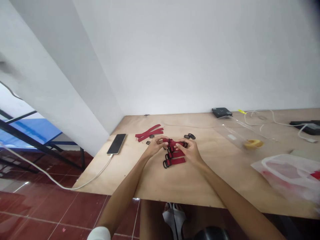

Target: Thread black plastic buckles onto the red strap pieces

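Note:
Between my two hands is a short red strap [172,143] fitted with black buckle pieces. My left hand [158,146] pinches its left end near a black slider, and my right hand [191,150] grips its right end. Just below lie finished-looking red straps [178,161] with black sliders and rings [165,164] at their left ends. Loose red straps [149,132] are crossed on the table beyond my left hand, with small black sliders [151,136] beside them. Several black oval rings [190,136] rest beyond my right hand.
A phone [116,144] with a white charging cable [105,168] lies at the left of the wooden table [160,186]. To the right are a clear plastic bag [232,131], a yellow tape roll [253,144], a plastic container [287,166] and a black box [222,112] by the wall.

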A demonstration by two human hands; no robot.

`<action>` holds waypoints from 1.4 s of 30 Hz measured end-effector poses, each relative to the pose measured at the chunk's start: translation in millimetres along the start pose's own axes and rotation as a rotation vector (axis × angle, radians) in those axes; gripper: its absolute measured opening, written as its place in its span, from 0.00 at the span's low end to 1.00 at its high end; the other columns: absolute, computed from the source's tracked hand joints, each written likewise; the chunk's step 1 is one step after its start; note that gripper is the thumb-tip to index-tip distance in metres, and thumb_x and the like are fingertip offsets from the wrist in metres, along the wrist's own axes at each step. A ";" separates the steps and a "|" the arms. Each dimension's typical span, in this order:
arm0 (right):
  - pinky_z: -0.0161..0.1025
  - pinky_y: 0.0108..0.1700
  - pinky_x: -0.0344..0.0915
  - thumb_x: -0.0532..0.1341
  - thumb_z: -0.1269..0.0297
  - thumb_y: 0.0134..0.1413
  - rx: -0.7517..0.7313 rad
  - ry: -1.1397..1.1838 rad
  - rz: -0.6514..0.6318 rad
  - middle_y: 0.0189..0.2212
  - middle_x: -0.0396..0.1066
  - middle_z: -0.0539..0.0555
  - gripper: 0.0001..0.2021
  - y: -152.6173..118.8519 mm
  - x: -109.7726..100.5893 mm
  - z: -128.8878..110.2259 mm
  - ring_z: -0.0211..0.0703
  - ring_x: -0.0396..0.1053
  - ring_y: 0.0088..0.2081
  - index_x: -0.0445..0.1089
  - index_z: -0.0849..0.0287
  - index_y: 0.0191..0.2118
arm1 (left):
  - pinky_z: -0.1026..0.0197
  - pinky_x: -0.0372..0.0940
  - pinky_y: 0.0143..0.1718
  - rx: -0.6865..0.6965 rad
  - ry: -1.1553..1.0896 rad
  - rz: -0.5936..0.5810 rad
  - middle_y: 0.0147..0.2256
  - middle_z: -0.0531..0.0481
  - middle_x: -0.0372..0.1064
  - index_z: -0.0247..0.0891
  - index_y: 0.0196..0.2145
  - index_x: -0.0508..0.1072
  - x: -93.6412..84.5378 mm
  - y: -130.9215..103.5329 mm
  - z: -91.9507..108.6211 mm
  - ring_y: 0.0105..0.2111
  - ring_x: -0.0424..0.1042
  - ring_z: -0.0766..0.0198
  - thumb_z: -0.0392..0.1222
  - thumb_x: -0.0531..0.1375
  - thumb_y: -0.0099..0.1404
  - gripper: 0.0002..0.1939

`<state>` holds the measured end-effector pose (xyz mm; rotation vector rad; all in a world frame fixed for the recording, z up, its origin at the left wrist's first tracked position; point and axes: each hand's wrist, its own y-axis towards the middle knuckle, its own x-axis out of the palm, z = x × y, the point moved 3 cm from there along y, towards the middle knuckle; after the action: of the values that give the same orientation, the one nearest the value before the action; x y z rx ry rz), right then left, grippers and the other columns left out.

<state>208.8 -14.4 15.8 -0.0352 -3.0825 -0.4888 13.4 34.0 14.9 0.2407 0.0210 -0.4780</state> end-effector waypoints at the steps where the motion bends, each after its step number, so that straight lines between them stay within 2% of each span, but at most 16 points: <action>1: 0.43 0.35 0.75 0.69 0.56 0.49 0.003 -0.006 0.001 0.29 0.78 0.55 0.12 -0.2 0.1 0.5 0.48 0.77 0.29 0.76 0.59 0.35 | 0.60 0.70 0.34 -0.017 -0.006 -0.007 0.33 0.47 0.75 0.33 0.44 0.75 1.4 0.3 -1.3 0.29 0.75 0.63 0.46 0.68 0.60 0.17; 5: 0.41 0.33 0.73 0.67 0.60 0.51 -0.026 -0.074 -0.014 0.26 0.76 0.53 0.08 -0.3 -1.5 -2.4 0.45 0.75 0.27 0.74 0.58 0.34 | 0.62 0.69 0.32 -0.017 0.003 0.036 0.28 0.49 0.73 0.33 0.41 0.74 3.3 1.1 -2.2 0.26 0.74 0.64 0.46 0.67 0.60 0.16; 10: 0.37 0.29 0.68 0.63 0.65 0.51 -0.042 -0.106 -0.044 0.25 0.74 0.52 0.05 -0.1 -3.4 -0.9 0.42 0.72 0.26 0.72 0.59 0.36 | 0.62 0.68 0.34 0.030 0.046 0.132 0.32 0.47 0.74 0.34 0.43 0.74 1.3 1.0 -2.2 0.31 0.74 0.64 0.44 0.66 0.61 0.15; 15: 0.35 0.25 0.65 0.62 0.66 0.50 0.024 -0.039 -0.028 0.23 0.73 0.49 0.06 1.5 -2.2 8.1 0.39 0.68 0.22 0.69 0.58 0.36 | 0.62 0.70 0.33 0.010 0.096 0.078 0.34 0.46 0.74 0.33 0.43 0.76 6.4 1.2 -3.0 0.29 0.74 0.64 0.48 0.65 0.62 0.17; 18: 0.35 0.23 0.63 0.63 0.65 0.48 0.093 0.035 -0.002 0.20 0.72 0.48 0.07 4.5 -2.6 12.4 0.37 0.65 0.18 0.69 0.58 0.35 | 0.61 0.71 0.33 0.008 0.127 0.049 0.38 0.43 0.75 0.32 0.44 0.77 8.5 0.3 -0.8 0.29 0.75 0.64 0.50 0.64 0.63 0.19; 23: 0.35 0.22 0.63 0.65 0.62 0.45 0.186 0.118 -0.004 0.18 0.72 0.48 0.11 7.1 -3.2 14.0 0.38 0.66 0.17 0.69 0.58 0.35 | 0.59 0.72 0.36 -0.021 0.130 0.048 0.38 0.43 0.77 0.33 0.46 0.76 9.9 -1.3 -1.7 0.31 0.76 0.62 0.48 0.70 0.57 0.22; 29: 0.35 0.23 0.64 0.66 0.61 0.46 0.150 0.138 -0.087 0.19 0.73 0.48 0.12 4.8 0.1 4.8 0.37 0.66 0.18 0.69 0.59 0.36 | 0.59 0.73 0.36 -0.018 0.062 0.060 0.40 0.42 0.76 0.33 0.44 0.75 12.7 -1.5 -1.8 0.36 0.76 0.59 0.48 0.70 0.56 0.22; 34: 0.36 0.25 0.65 0.67 0.59 0.46 0.154 0.148 -0.069 0.21 0.74 0.49 0.13 3.4 0.6 1.5 0.38 0.68 0.20 0.69 0.59 0.36 | 0.62 0.71 0.31 0.036 0.105 0.129 0.39 0.44 0.74 0.34 0.40 0.74 10.4 -1.1 5.0 0.35 0.74 0.61 0.49 0.69 0.58 0.18; 39: 0.37 0.26 0.67 0.67 0.58 0.48 0.144 0.143 -0.097 0.21 0.73 0.49 0.13 1.2 3.5 1.7 0.40 0.70 0.21 0.69 0.59 0.37 | 0.60 0.70 0.40 0.037 0.196 0.032 0.38 0.44 0.76 0.34 0.39 0.78 13.4 -2.1 7.0 0.38 0.75 0.60 0.48 0.66 0.61 0.14; 42: 0.39 0.29 0.69 0.67 0.56 0.49 0.106 0.077 -0.109 0.26 0.75 0.52 0.14 -0.1 3.9 2.4 0.42 0.72 0.24 0.70 0.59 0.38 | 0.60 0.69 0.40 0.021 0.181 0.017 0.37 0.44 0.77 0.34 0.39 0.79 13.1 -2.4 6.3 0.37 0.75 0.60 0.48 0.66 0.61 0.14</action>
<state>204.9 -13.7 13.6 0.1504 -3.0402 -0.3208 23.7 24.6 19.5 0.3038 0.1911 -0.4385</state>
